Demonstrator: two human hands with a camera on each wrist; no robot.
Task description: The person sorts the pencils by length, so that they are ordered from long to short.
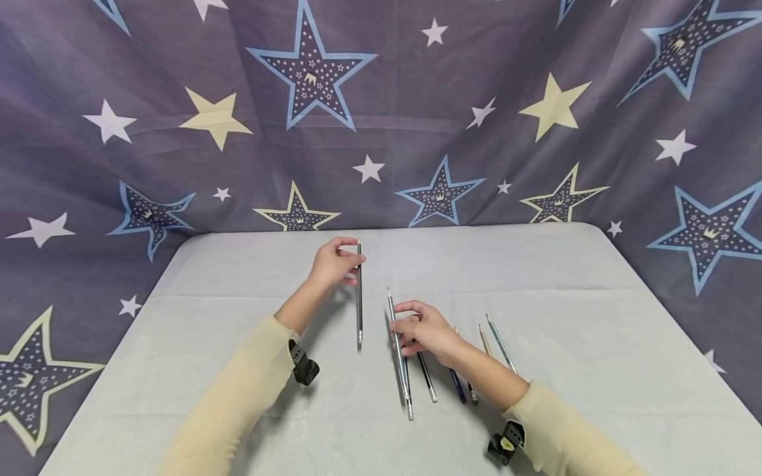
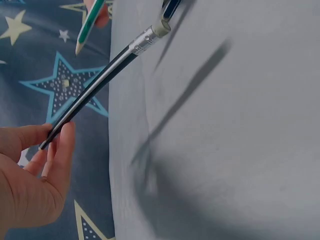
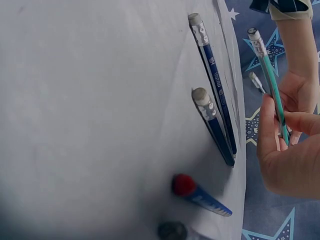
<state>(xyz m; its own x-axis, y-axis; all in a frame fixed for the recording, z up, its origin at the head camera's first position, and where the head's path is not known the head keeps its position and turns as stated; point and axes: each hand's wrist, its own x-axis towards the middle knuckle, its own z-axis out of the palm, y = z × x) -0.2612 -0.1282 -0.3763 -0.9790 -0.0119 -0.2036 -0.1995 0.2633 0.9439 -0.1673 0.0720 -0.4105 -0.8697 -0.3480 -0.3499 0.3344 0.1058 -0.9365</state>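
My left hand [image 1: 335, 263] pinches a dark striped pencil [image 1: 360, 301] near its sharpened tip, above the far part of the table. The pencil's metal band and eraser [image 2: 161, 28] point away from the fingers in the left wrist view. In the right hand [image 1: 430, 332] is a green-and-silver pencil [image 3: 272, 85], gripped between thumb and fingers with its eraser end toward the near side. Two dark pencils, one [image 1: 427, 378] beside and one [image 1: 409, 404] partly behind the held pencil, lie below that hand. Its fingers hide parts of them.
Right of these, partly behind the right forearm, lie a blue pencil with a red end [image 3: 185, 185], another pencil [image 1: 473, 395], a tan one [image 1: 485, 340] and a grey-teal one [image 1: 501, 342]. A pale cloth covers the table [image 1: 208, 370]; a star-patterned curtain [image 1: 393, 99] hangs behind it.
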